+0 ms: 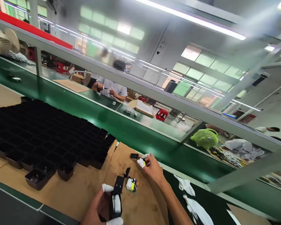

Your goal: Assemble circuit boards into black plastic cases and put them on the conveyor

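My left hand, with white covers on its fingertips, is closed around a small open black case. A white block sits inside it, and a black plate stands at its far end. Farther forward, my right hand, also with white-covered fingertips, pinches a small circuit board assembly with a yellow part, mostly hidden by the fingers. A flat black piece is beside those fingertips; whether it is joined on is unclear. Between the hands lies another circuit board with white and yellow parts.
Many open black cases stand in rows on cardboard at left. White gloves lie on the right. A green conveyor belt runs behind. Across it a person works at a bench; a green fan stands right.
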`<state>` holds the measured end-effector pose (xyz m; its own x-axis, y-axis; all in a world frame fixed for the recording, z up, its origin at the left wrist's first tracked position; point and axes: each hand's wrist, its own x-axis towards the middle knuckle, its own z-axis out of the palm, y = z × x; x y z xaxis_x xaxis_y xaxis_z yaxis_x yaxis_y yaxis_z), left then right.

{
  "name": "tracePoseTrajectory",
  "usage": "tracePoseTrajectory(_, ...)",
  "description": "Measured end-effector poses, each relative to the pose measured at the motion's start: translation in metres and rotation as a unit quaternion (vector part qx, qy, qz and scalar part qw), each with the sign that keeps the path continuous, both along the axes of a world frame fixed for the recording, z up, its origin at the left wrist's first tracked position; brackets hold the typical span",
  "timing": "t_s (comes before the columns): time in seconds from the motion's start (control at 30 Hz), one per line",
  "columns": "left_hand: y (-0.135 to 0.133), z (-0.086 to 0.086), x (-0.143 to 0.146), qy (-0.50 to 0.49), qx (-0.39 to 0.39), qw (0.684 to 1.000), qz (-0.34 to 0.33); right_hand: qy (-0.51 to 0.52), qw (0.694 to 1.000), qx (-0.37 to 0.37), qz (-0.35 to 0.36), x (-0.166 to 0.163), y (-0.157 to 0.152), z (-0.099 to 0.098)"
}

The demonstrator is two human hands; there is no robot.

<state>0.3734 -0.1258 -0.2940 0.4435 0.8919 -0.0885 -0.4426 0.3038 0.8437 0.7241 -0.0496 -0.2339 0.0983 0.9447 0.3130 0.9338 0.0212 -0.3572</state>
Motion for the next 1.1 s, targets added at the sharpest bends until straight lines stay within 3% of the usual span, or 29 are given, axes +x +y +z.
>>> tracePoseTrajectory(0.1,-0.003,-0.009,-0.003,0.046,0.018,0.998,0.039,0.02,0.997,0.07,0.007,-0.017,-0.055,-0.006)
tracePoseTrajectory(0.27,0.002,-0.002,-0.005,0.085,0.019,0.996,0.001,0.096,0.978,0.148,0.111,-0.053,-0.092,-0.01)
tracePoseTrajectory(0.4,-0.002,0.008,0.005,0.09,0.065,0.994,-0.005,0.147,0.958,0.133,0.207,-0.085,-0.112,-0.005)
tracePoseTrajectory(0.5,-0.009,0.009,0.011,0.092,0.089,0.992,0.004,0.219,0.944,0.091,0.229,-0.108,-0.126,0.0)
tracePoseTrajectory(0.6,-0.013,0.012,0.012,0.102,0.103,0.989,0.011,0.317,0.919,0.047,0.231,-0.122,-0.133,0.0)
tracePoseTrajectory(0.73,-0.012,0.017,0.011,0.145,0.143,0.979,0.033,0.374,0.9,0.047,0.218,-0.127,-0.132,-0.005)
tracePoseTrajectory(0.9,-0.013,0.005,0.007,0.188,0.163,0.968,0.008,0.453,0.877,0.0,0.158,-0.129,-0.128,-0.008)
tracePoseTrajectory(1.0,-0.013,0.003,0.007,0.187,0.16,0.969,0.025,0.437,0.886,0.031,0.149,-0.133,-0.124,-0.01)
tracePoseTrajectory(1.1,-0.01,0.013,0.011,0.174,0.18,0.968,0.027,0.379,0.91,0.097,0.136,-0.137,-0.12,-0.013)
